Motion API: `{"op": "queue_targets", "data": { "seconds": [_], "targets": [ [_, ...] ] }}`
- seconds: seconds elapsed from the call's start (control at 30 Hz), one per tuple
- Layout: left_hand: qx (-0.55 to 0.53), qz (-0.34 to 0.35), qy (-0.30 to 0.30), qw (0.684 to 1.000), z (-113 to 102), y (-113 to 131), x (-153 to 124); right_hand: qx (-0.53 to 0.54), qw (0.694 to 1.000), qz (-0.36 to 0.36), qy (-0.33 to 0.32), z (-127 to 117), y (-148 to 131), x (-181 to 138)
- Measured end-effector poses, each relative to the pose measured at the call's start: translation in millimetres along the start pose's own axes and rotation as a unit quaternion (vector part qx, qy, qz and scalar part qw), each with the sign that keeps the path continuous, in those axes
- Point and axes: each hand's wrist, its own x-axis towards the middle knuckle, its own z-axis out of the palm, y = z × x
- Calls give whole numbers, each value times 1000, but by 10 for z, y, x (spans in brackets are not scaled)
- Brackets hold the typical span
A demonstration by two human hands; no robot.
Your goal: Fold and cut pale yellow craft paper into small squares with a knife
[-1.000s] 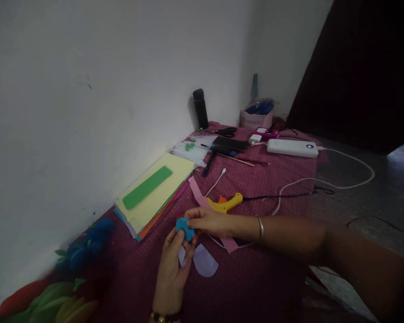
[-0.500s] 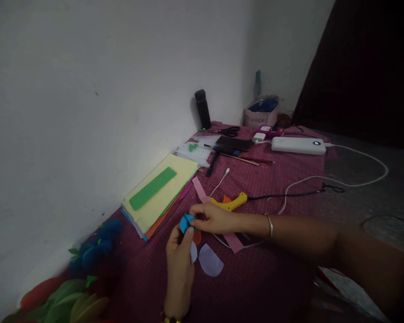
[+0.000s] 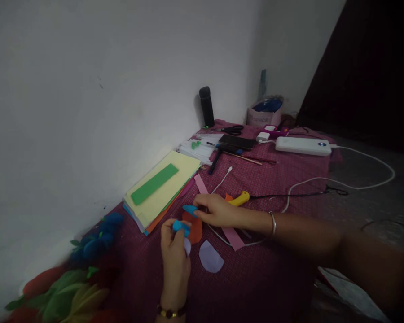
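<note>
Pinching first blue piece [image 3: 181, 228] in L hand [image 3: 174, 255], lower ctr of frame, w/ lavender piece [image 3: 187, 246] just below it; pinching second blue piece [image 3: 189, 210] in R hand [image 3: 215, 209], just above and right of first, apart from it. Reading second's long axis as approx. horiz. Noting orange piece [image 3: 195, 231] between hands, below second; cannot tell if held.

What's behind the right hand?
Past the right hand, one end of a yellow tool and both ends of a pink strip show. The strip's middle and the rest of the tool are covered.
</note>
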Motion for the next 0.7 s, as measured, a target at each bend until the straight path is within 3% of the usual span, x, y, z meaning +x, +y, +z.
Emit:
{"op": "queue_targets", "data": {
  "seconds": [0.1,0.2,0.7],
  "targets": [
    [4,-9,-58,998,29,27,-59,-90,994,-57,-8,-12,-41,-38],
    [-9,-60,-101,993,51,52,-109,-101,993,-59,-22,-6,-56,-66],
    [-31,-22,-121,992,56,-13,-115,-62,996,-58,-30,12,-91,-94]
  ]
}}
